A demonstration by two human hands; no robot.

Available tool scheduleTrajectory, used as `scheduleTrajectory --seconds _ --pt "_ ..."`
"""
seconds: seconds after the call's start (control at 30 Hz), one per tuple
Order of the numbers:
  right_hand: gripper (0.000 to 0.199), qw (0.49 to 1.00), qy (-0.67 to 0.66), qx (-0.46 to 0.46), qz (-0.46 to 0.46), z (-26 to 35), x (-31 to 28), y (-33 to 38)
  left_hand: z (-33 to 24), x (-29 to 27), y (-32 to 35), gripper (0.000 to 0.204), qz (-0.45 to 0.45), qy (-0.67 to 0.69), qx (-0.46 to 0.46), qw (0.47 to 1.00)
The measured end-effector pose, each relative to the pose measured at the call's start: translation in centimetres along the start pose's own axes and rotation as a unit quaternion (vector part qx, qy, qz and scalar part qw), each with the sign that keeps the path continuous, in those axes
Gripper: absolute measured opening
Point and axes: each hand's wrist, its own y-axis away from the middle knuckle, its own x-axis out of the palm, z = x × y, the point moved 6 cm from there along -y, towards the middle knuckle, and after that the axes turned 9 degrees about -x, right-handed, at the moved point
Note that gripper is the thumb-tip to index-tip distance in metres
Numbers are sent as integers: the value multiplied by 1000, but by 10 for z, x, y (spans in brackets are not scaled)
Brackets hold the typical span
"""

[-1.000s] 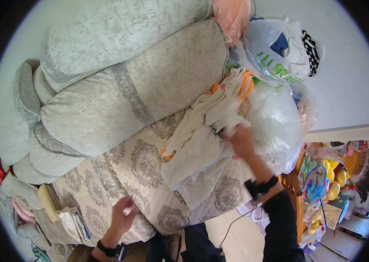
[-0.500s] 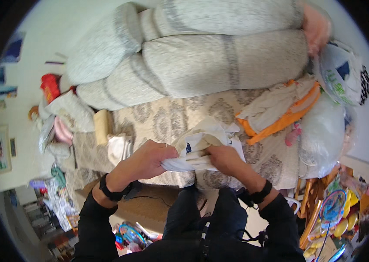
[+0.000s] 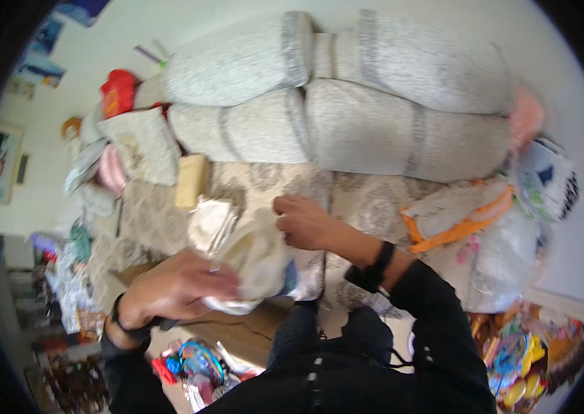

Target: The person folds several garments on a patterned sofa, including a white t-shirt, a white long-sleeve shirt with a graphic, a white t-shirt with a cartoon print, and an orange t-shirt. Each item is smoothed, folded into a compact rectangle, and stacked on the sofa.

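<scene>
A cream-white garment (image 3: 254, 259) hangs bunched between my hands in front of the patterned sofa seat. My left hand (image 3: 185, 286) is closed on its lower left edge, and a ring shows on one finger. At the garment's upper right edge, the fingers of my right hand (image 3: 304, 222) are curled against the cloth. Motion blurs both hands and the garment a little. Just behind the garment, a folded white cloth (image 3: 209, 222) lies on the seat.
Grey rolled cushions (image 3: 368, 131) line the sofa's back. A yellow block-shaped cushion (image 3: 192, 181) sits at left; an orange-edged grey garment (image 3: 454, 214) and stuffed plastic bags (image 3: 509, 255) lie at right. A cardboard box (image 3: 237, 331) stands below my left arm, with toys (image 3: 199, 362) on the floor.
Both hands have moved left with the white garment. My left hand has come lower and nearer, while my right has gone up to the cloth's far edge. The view has shifted too.
</scene>
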Motion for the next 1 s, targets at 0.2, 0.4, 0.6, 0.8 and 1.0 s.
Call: scheduleTrajectory --seconds 0.2,0.4,0.6,0.8,1.0 --pt "7 913 29 245 -325 -70 -83 45 82 -39 85 35 -345 37 -343 873" --pt "19 909 -83 224 -341 -48 -125 -4 153 -58 119 11 -377 62 -340 859" --pt "19 908 330 210 151 -42 -113 18 173 -77 142 15 -422 113 -223 871" --pt "20 907 20 416 -60 -27 -86 179 157 87 142 28 -50 -123 -282 950" --pt "22 776 -160 592 -147 77 -53 301 140 190 191 26 109 302 -379 868"
